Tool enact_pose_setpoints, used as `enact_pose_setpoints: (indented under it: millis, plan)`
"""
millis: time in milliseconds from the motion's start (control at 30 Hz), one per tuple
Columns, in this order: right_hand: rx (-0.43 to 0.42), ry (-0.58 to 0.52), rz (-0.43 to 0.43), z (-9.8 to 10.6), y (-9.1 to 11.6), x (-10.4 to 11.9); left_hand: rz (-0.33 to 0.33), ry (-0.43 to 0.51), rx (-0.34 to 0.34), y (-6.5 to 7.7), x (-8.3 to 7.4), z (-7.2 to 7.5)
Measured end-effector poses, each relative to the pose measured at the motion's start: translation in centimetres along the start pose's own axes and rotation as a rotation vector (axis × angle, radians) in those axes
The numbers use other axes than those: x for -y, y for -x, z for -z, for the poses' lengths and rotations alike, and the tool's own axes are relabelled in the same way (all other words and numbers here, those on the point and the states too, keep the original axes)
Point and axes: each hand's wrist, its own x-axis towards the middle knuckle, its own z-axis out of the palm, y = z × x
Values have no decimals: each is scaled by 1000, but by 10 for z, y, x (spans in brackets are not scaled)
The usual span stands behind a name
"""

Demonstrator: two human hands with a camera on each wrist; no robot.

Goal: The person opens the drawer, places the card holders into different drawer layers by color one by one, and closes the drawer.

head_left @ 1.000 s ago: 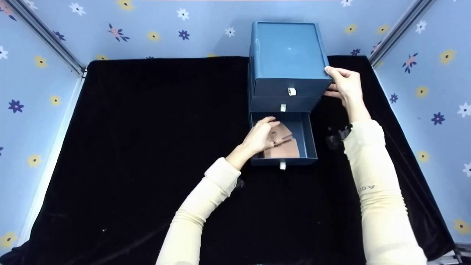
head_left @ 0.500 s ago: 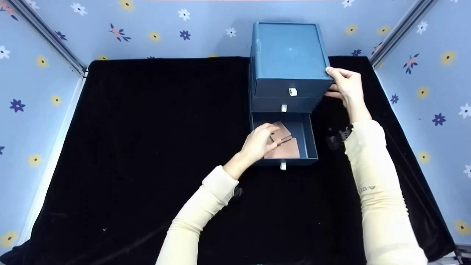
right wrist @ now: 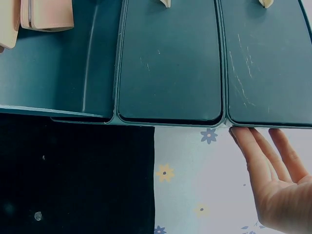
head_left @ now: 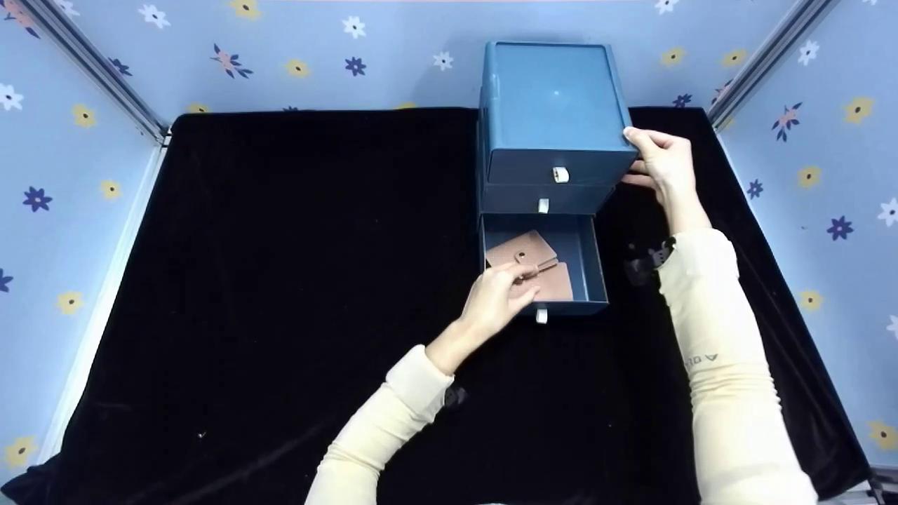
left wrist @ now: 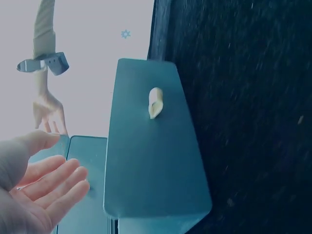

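A blue three-drawer cabinet (head_left: pixel 554 98) has its bottom drawer (head_left: pixel 586 256) pulled out. Inside the drawer lies a pinkish-tan wallet (head_left: pixel 527 245) with a snap strap, overlapping a second flat pinkish-tan leather piece (head_left: pixel 558 282). My left hand (head_left: pixel 491 296) is over the front left of the drawer, its fingers loosely bent above the leather pieces; nothing shows between them in the left wrist view. My right hand (head_left: pixel 666 165) steadies the cabinet's front right corner, thumb on the top edge. In the right wrist view its straight fingers (right wrist: pixel 258 156) touch the side wall.
White pull tabs (head_left: pixel 560 175) stick out from the drawer fronts. Black cloth (head_left: pixel 316 280) covers the table. Blue flower-patterned walls (head_left: pixel 393 56) enclose the back and both sides.
My left hand has drawn back from the wallet toward the drawer front, uncovering its strap and left part. The right hand stays at the cabinet corner.
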Motion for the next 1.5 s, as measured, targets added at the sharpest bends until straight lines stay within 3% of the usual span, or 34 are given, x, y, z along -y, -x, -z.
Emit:
enact_pose_setpoints:
  millis: [233, 567, 833, 1000, 1167, 1400, 1500]
  plan:
    - [5, -5, 5, 0, 0, -1, 49, 66, 22, 15, -3, -15]
    - [10, -9, 15, 0, 0, -1, 157, 120, 23, 35, 4, -40]
    - [9, -10, 17, -1, 0, -1, 276, 70, 40, 46, 10, -56]
    - [7, -7, 13, -1, 0, -1, 354, 40, 89, 47, 11, -62]
    - [2, -11, 13, 0, 0, -1, 389, 41, 111, 43, 11, -67]
    - [-1, -5, 7, 0, 0, -1, 453, 161, 127, 37, 12, -70]
    - [-1, -3, 8, 0, 0, -1, 449, 192, 112, 36, 12, -72]
